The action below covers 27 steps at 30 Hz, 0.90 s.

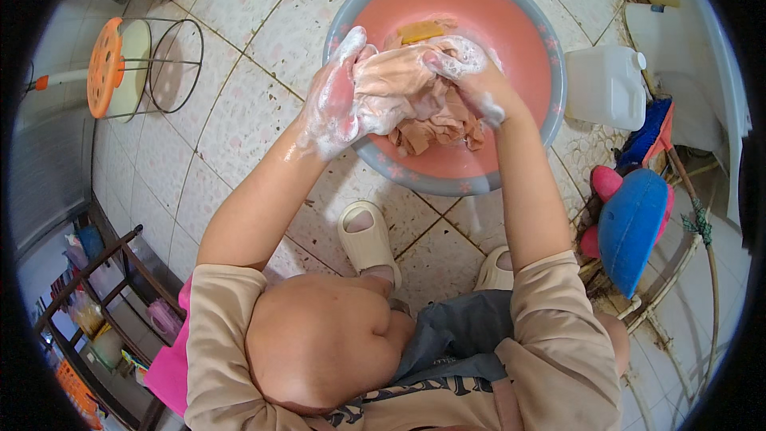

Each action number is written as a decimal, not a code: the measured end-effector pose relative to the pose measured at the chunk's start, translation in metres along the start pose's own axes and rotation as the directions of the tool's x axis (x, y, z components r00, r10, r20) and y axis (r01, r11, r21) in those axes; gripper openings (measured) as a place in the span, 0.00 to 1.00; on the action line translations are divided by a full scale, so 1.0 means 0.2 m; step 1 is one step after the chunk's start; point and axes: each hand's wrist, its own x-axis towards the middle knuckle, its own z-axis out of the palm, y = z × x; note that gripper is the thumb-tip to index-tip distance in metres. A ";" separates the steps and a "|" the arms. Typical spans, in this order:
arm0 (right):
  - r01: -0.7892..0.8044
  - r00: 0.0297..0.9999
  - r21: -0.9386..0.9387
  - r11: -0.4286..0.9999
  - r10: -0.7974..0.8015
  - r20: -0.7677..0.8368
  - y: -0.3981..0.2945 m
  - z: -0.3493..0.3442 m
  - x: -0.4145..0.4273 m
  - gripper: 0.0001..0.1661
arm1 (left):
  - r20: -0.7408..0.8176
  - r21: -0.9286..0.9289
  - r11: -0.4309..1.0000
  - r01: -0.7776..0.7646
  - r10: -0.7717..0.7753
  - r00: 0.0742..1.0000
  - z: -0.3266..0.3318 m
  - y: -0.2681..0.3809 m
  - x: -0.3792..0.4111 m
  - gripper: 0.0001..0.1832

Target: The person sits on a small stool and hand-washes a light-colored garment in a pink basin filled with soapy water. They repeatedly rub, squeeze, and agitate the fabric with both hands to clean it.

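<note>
A wet peach-coloured cloth (395, 75), streaked with white suds, is bunched and stretched between my two hands over a round plastic basin (520, 18). The basin is salmon pink inside with a grey, flower-patterned rim. My left hand (335, 93), coated in foam, grips the cloth's left end at the basin's near-left rim. Foam also covers the fingers of my right hand (479, 75), which clasp the right side of the cloth. Folds of it hang down into the basin. Just beyond the cloth lies a yellow bar of soap (421, 31).
Right of the basin stands a white plastic jug (604, 87), with a blue-bristled brush (649, 126) and a blue and pink plush-like object (634, 221) nearer me. Pipes run along the right wall. A wire stand with an orange disc (106, 69) and a dark rack (90, 305) are at left.
</note>
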 end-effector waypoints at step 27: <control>0.367 0.730 -0.704 0.607 -0.657 -0.186 0.12 0.40 -0.02 0.10 | 0.353 -0.191 0.980 -0.049 0.115 0.928 -0.19 -0.17 0.10 0.11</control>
